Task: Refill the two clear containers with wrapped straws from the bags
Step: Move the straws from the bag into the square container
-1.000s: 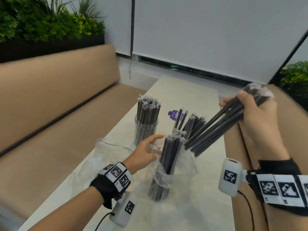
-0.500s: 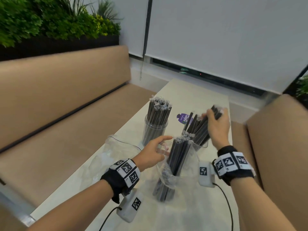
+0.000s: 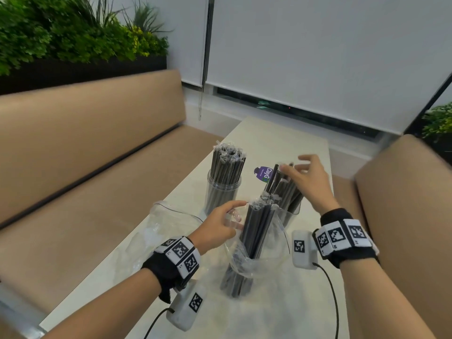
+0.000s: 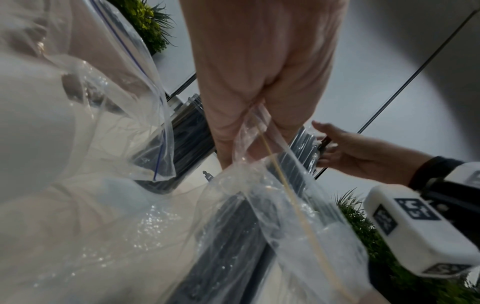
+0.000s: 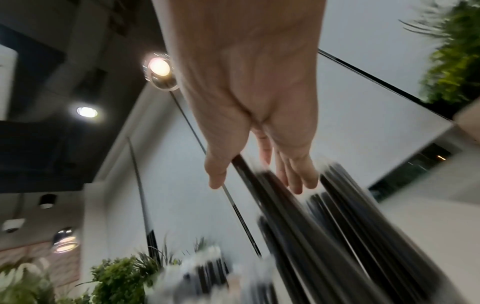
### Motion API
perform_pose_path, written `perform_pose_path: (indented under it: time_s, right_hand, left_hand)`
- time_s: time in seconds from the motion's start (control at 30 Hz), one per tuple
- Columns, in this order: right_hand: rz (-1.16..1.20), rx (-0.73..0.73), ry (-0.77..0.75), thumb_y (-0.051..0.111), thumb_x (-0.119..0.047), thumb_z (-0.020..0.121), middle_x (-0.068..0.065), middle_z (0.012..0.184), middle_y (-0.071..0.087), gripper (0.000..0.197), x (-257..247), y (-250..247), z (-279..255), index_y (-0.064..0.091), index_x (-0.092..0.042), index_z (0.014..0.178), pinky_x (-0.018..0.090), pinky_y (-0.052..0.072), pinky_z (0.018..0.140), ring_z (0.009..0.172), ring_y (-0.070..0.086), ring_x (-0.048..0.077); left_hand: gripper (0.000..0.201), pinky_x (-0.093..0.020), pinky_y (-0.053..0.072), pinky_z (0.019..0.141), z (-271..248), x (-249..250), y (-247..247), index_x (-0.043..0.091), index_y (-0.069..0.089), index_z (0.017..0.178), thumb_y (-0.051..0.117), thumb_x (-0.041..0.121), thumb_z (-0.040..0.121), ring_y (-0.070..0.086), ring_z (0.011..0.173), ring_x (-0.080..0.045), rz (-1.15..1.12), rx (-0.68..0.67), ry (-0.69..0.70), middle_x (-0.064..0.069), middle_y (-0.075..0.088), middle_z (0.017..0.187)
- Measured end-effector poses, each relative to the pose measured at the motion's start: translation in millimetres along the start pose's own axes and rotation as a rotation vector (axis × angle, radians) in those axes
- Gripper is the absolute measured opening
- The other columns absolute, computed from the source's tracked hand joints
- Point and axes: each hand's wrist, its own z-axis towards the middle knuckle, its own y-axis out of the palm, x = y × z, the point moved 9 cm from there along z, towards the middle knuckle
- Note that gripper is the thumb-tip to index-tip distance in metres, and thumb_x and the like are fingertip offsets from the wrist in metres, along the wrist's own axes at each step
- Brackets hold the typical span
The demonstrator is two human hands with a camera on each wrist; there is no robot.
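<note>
On the white table (image 3: pixel 281 143) stand two clear containers. The left container (image 3: pixel 221 194) is packed with upright dark wrapped straws. In the right container (image 3: pixel 289 214) a bunch of straws (image 3: pixel 283 189) leans left. My right hand (image 3: pixel 293 165) hovers over their tops with spread fingers, holding nothing; the right wrist view shows the straight fingers (image 5: pixel 293 176) against the blurred straws (image 5: pixel 324 226). My left hand (image 3: pixel 237 211) pinches the rim of a clear bag (image 3: pixel 261 263) that holds a standing bundle of straws (image 3: pixel 256 231). The left wrist view shows that pinch (image 4: pixel 255 111) on the bag (image 4: pixel 285 195).
An empty, crumpled clear bag (image 3: pixel 168 221) lies on the table left of my left hand. A purple sticker (image 3: pixel 265 173) sits between the containers. Tan benches flank the table, left (image 3: pixel 97 167) and right (image 3: pixel 403 192). Wrist camera cables trail near the front edge.
My right hand carried a bundle of straws from the upper right down into the right container and released it, opening its fingers. My left hand kept its pinch on the bag.
</note>
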Motion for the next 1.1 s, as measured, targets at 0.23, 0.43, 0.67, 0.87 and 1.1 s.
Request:
perform_pose_path:
  time_s: [0.23,0.43,0.67,0.87,1.1]
  right_hand:
    - [0.097,0.236,-0.255,0.067,-0.019,0.089,-0.003,0.102,0.066,0.027,-51.1,-37.8,-61.7,0.059,-0.011,0.113,0.015,0.05,0.083,0.086,0.06,-0.001]
    - [0.043,-0.131,0.007,0.077,-0.059,0.067,-0.003,0.15,0.041,0.103,27.4,73.2,-114.9,0.024,-0.026,0.149,0.042,0.042,0.11,0.134,0.045,0.015]
    - [0.191,0.073,0.071,0.07,-0.015,0.086,-0.01,0.102,0.063,0.041,42.1,61.2,-115.2,0.047,-0.026,0.119,0.008,0.046,0.071,0.094,0.064,0.004]
    - [0.299,0.101,0.0,0.055,-0.006,0.093,-0.012,0.078,0.058,0.024,24.9,38.0,-111.3,0.05,-0.025,0.108,0.012,0.046,0.056,0.058,0.056,-0.01]
    - [0.442,0.137,-0.019,0.057,-0.008,0.092,0.003,0.096,0.069,0.024,0.4,7.3,-97.8,0.055,-0.021,0.112,0.035,0.058,0.078,0.089,0.069,0.02]
  left_hand:
    - [0.079,-0.022,0.042,0.049,1.1,-1.9,-1.6,0.032,0.051,0.131,0.044,-0.025,0.078,0.071,0.097,-0.006,-0.007,0.018,0.01,-0.001,0.045,0.138]
    - [0.078,-0.033,0.049,0.066,-2.1,0.3,0.5,0.033,0.055,0.128,0.047,-0.023,0.074,0.064,0.085,-0.016,0.015,0.068,0.068,-0.002,0.052,0.131]
    - [0.075,-0.017,0.043,0.05,-9.0,-2.0,6.6,0.027,0.053,0.132,0.045,-0.024,0.077,0.071,0.095,-0.008,-0.018,0.056,0.046,-0.005,0.049,0.131]
    - [0.077,-0.021,0.042,0.051,-7.6,-2.8,2.5,0.032,0.051,0.133,0.045,-0.022,0.078,0.07,0.1,-0.007,-0.009,0.058,0.029,-0.001,0.044,0.133]
    - [0.074,-0.018,0.051,0.069,-4.5,3.4,-1.6,0.034,0.045,0.137,0.052,-0.014,0.081,0.066,0.108,-0.013,0.056,0.001,0.01,0.003,0.037,0.149]
